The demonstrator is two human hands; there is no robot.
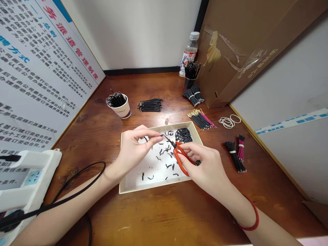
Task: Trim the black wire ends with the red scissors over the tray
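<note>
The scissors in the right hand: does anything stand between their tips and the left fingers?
Nothing visible does: the black tips of the scissors reach the left fingers, above the tray. What the fingers pinch is too thin to see.

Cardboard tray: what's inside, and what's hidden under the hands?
The shallow cardboard tray holds a black heap of cut wire pieces at the far corner and scattered black snippets. Whatever lies beneath the left hand and right hand is covered.

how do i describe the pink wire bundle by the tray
On the brown wooden desk, find the shallow cream tray of black wire scraps. To its right lie two banded wire bundles; yours is the shorter, magenta-sleeved one, beside the black bundle.
</note>
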